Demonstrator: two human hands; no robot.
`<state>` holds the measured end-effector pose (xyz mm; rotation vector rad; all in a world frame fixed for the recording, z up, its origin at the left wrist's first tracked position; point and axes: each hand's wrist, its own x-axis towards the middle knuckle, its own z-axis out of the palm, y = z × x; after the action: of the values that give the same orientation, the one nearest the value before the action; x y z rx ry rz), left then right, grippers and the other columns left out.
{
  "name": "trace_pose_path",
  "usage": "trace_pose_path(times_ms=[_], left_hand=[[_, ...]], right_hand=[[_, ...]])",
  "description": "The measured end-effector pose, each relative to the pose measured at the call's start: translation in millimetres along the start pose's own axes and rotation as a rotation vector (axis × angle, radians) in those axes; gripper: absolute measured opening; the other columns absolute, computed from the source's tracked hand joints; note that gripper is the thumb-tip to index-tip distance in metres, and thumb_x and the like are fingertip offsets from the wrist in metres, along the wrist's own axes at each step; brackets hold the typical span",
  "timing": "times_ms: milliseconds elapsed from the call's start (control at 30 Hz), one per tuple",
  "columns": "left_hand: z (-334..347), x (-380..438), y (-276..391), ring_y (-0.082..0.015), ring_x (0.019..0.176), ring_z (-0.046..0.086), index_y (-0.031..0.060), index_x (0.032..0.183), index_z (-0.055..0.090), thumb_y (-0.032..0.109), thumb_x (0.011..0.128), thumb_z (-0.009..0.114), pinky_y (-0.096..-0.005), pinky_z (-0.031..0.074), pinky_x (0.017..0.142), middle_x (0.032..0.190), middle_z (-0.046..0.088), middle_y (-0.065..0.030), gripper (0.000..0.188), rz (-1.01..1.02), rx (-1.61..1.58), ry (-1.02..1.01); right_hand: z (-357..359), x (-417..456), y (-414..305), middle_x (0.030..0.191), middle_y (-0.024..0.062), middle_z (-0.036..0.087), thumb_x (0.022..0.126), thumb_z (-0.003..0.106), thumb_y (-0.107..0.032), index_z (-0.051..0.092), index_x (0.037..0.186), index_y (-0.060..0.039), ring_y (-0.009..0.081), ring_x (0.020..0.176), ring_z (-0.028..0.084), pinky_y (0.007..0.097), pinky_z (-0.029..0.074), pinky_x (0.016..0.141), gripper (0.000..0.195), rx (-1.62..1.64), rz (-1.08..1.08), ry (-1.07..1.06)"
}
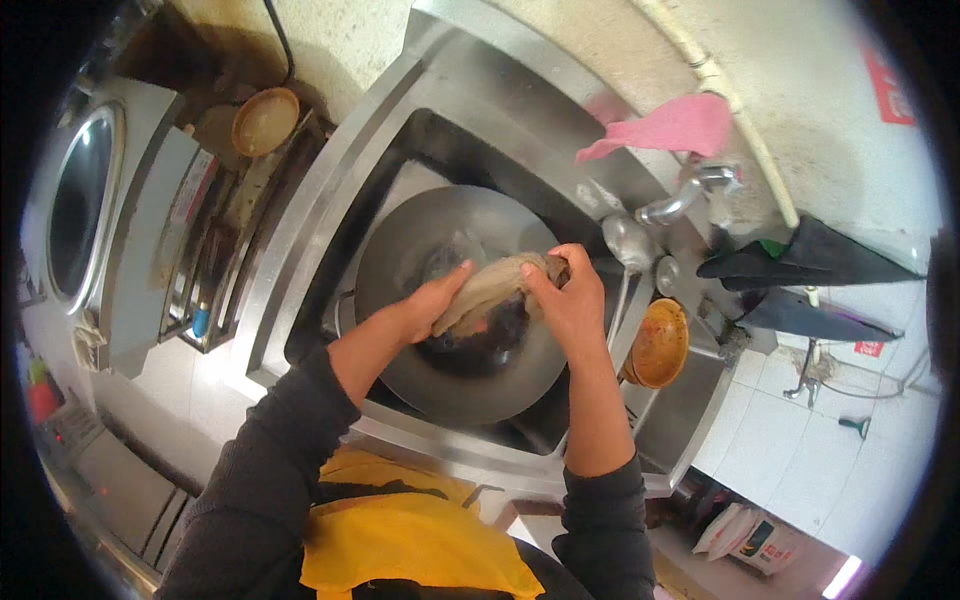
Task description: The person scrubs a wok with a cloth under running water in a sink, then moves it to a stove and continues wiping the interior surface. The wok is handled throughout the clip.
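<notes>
A large dark metal wok sits in the square opening of a stainless steel stove counter. Over its middle, a crumpled grey-brown cloth stretches between both my hands. My left hand lies along the cloth's lower left end, thumb on top and the other fingers hidden beneath. At the upper right end, my right hand pinches the bunched cloth between thumb and fingers. Some of the wok's bottom is hidden behind the cloth and hands.
A metal ladle rests right of the wok, below a chrome faucet. An orange-brown bowl stands nearby. A pink cloth and dark cloths hang by the wall pipe. At left is a metal rack.
</notes>
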<state>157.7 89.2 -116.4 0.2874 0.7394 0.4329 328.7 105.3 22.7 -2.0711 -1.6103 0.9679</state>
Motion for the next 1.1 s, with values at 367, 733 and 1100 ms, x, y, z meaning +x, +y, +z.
trace_pose_path(times_ms=[367,733,1100], left_hand=[[62.0,-65.3,31.7,-0.0269,0.098,0.058,0.0114,0.112,0.057,0.023,0.086,0.065,-0.0494,0.045,0.094,0.106,0.060,-0.0093,0.030,-0.075,-0.352,-0.139],[131.4,-103.0,84.5,-0.0119,0.058,0.047,0.0108,0.079,0.058,0.011,0.080,0.068,-0.0223,0.032,0.046,0.069,0.053,-0.0004,0.010,-0.391,0.560,-0.368],[156.7,-86.4,35.7,-0.0365,0.088,0.063,0.0030,0.112,0.055,0.012,0.076,0.063,-0.0471,0.051,0.073,0.096,0.063,-0.0198,0.037,0.674,2.138,0.448]], right_hand=[[17.1,-88.5,-1.0,0.119,0.0170,0.059,0.077,0.062,-0.007,0.059,0.117,-0.0058,0.0340,0.111,0.056,0.0432,0.044,0.094,0.040,-0.201,-0.617,0.155],[-56.0,-62.9,-24.7,0.106,0.0111,0.058,0.077,0.060,-0.016,0.053,0.125,-0.0152,0.0316,0.087,0.062,0.0397,0.053,0.067,0.048,-0.732,-1.031,-0.014],[-55.7,-46.2,-17.4,0.081,0.0177,0.064,0.071,0.067,-0.012,0.059,0.105,-0.0019,0.0318,0.080,0.063,0.0389,0.050,0.071,0.036,-0.120,-0.187,-0.617]])
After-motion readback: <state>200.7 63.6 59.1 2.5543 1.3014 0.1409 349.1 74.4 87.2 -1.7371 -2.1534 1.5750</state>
